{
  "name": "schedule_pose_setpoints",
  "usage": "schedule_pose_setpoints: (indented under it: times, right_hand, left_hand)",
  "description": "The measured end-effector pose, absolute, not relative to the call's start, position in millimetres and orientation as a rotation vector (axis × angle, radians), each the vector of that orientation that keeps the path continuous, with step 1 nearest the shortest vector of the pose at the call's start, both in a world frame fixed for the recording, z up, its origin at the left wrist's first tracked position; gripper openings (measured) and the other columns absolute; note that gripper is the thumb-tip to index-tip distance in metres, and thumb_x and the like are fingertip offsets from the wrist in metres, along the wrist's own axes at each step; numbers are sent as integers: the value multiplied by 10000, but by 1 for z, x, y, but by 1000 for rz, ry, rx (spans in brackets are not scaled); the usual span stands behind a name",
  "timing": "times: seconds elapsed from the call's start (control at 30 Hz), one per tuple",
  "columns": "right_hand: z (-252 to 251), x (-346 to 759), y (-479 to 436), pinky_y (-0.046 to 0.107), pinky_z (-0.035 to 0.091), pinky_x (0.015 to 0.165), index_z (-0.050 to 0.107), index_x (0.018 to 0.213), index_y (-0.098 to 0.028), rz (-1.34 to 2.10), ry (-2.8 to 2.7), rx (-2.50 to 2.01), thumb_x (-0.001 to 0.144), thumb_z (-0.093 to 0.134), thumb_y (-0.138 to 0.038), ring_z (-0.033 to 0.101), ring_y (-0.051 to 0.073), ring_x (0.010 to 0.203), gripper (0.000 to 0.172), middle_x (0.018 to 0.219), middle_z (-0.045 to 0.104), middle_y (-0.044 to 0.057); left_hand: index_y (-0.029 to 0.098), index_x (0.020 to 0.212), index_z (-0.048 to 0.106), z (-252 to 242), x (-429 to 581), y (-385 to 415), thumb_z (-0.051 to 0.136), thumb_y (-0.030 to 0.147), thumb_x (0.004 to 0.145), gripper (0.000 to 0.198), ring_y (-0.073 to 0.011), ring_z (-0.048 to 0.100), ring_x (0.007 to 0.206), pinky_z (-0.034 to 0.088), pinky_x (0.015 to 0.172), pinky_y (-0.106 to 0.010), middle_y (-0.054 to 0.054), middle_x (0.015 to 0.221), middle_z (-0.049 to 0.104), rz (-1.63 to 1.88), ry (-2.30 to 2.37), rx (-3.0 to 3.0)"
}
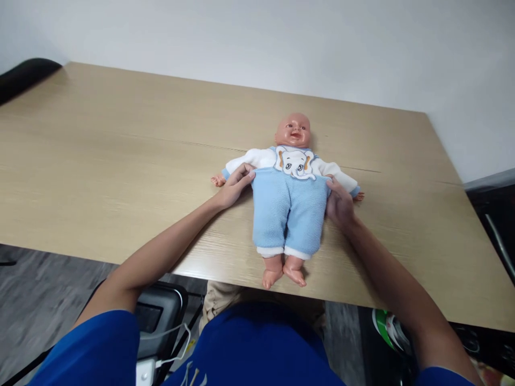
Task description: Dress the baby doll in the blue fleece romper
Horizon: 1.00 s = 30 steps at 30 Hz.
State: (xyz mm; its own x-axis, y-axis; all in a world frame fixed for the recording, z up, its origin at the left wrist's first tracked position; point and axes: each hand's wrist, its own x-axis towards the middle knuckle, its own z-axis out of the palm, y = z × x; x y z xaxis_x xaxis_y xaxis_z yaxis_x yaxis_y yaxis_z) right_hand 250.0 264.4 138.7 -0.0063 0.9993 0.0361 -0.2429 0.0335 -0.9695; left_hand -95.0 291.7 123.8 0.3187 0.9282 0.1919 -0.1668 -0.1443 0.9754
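A baby doll [296,131] lies on its back on the wooden table, head toward the wall and bare feet at the near edge. It wears a white long-sleeved top with an elephant bib [295,162] and light blue fleece pants [269,206] with white cuffs. My left hand [237,185] pinches the waistband of the pants at its left corner. At the right corner, my right hand [338,201] grips the same waistband, thumb on top. The waistband is stretched wide between my hands, just under the bib. Some of my fingers are hidden behind the cloth.
The table [120,150] reaches back to a pale wall [257,48]. A black chair back [30,75] stands at the far left. Below the near edge are a black case [161,316], a white plug with a cable [145,371] and a green-and-white round item [384,327].
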Motion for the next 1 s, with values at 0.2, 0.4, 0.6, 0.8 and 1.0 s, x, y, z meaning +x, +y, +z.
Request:
schedule_pose_setpoints:
  times: [0.2,0.4,0.6,0.8,1.0]
  right_hand:
    - [134,254,270,430,582,815,592,917,-309,1315,-1098,-1079,829,963,-679,600,262,837,531,843,591,4]
    - [129,261,271,343,456,704,601,927,-298,1259,-1222,-1113,784,1023,-746,483,189,754,632,837,540,-32]
    - [122,267,260,385,528,830,667,1091,-306,926,-1515,-1169,949,920,-752,570,219,867,533,953,613,-16]
    - [124,270,255,469,593,965,653,1292,-306,688,-1621,-1152,970,917,-581,682,286,1046,499,1179,694,50]
    - [147,283,249,601,595,1072,691,1365,-279,234,-1886,-1196,1037,802,-492,685,358,1102,407,1238,739,123]
  left_hand:
    - [256,971,654,123,-88,296,925,794,953,602,-205,450,800,401,769,-356,12,872,501,1131,785,1233]
    - [239,986,734,127,-90,298,915,788,957,578,-228,508,902,446,859,-366,-18,947,582,1170,865,1319]
    - [259,972,680,124,-93,300,921,821,943,612,-218,518,891,469,853,-361,-13,945,585,1304,935,1346]
    - [255,1177,743,124,-91,293,823,811,1046,577,-246,681,1047,577,988,-409,-89,1199,781,1325,1112,1640]
    - [311,1329,816,164,-75,281,659,628,1205,376,-340,688,1330,557,1145,-528,-120,1439,807,1397,1229,1995]
